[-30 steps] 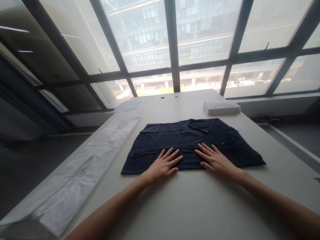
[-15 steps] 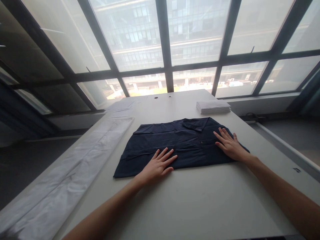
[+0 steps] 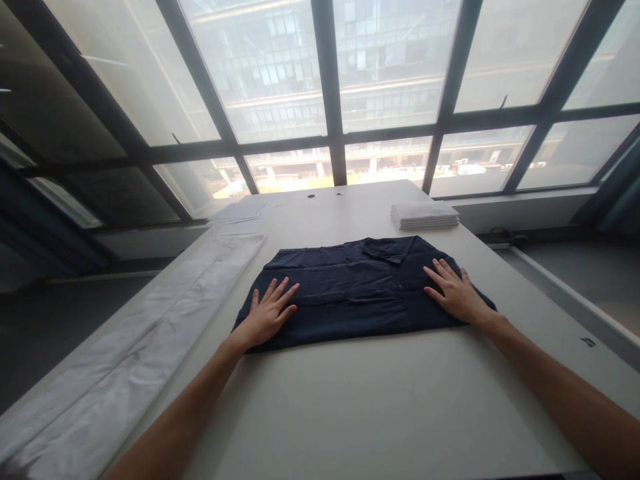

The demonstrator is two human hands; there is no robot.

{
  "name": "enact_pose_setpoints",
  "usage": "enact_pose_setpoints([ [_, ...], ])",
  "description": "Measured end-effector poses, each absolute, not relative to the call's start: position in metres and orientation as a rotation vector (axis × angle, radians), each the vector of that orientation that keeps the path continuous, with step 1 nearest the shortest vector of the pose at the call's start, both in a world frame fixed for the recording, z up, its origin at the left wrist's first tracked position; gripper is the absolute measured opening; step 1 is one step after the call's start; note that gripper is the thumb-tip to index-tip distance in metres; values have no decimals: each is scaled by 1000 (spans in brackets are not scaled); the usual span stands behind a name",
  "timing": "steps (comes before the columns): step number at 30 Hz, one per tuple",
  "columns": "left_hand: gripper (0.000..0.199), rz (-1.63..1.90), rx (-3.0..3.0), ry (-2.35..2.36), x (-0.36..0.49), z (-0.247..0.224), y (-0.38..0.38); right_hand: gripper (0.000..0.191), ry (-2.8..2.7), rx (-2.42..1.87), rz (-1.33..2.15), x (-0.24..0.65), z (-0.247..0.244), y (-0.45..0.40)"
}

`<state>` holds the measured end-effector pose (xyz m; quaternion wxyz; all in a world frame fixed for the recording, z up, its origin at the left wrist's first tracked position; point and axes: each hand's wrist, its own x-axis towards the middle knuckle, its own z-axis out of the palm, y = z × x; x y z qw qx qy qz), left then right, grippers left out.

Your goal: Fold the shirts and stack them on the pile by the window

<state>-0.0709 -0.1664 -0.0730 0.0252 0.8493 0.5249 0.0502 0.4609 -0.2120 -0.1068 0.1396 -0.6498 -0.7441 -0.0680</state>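
Note:
A navy shirt [image 3: 345,293] lies folded flat across the white table, its collar at the far edge right of the middle. On its left end rests my left hand [image 3: 270,310], palm down with fingers spread. My right hand [image 3: 455,293] presses flat on the right end, near the shoulder, fingers also apart. Neither hand grips the cloth. A small button shows on the fabric left of my right hand.
Along the left side of the table [image 3: 380,407] stretches a long white cloth [image 3: 155,333]. Several folded white cloths form a stack [image 3: 424,215] at the far right. White sheets [image 3: 240,212] lie at the far left corner. Large windows [image 3: 390,60] stand behind the table.
My left hand has slid left along the shirt, from near its front middle to its left end. My right hand stays in nearly the same place.

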Motion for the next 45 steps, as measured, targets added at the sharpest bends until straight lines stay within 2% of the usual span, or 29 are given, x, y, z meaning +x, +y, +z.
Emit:
enact_pose_setpoints([
  [3, 56, 232, 2614, 1694, -81, -77, -156, 54, -2101, -1742, -251, 452, -99, -215],
  [8, 58, 132, 2578, 1658, -78, -82, -154, 51, -2157, -1607, -166, 432, -95, -218],
  [13, 59, 84, 2556, 1696, -73, -80, -156, 56, -2301, -1692, -67, 426, -105, -216],
  [28, 58, 176, 2607, 1696, -86, -82, -188, 53, -2297, -1646, -11, 429, -103, -250],
  [35, 69, 562, 2492, 1697, -101, -44, -91, 45, -2038, -1677, -42, 461, -58, -164],
  [40, 68, 533, 2449, 1725, -95, -37, -19, 42, -2038, -1884, 32, 475, -51, -89],
  [45, 55, 442, 2458, 1670, -87, -52, 16, 39, -2133, -1872, 65, 469, -71, -51],
])
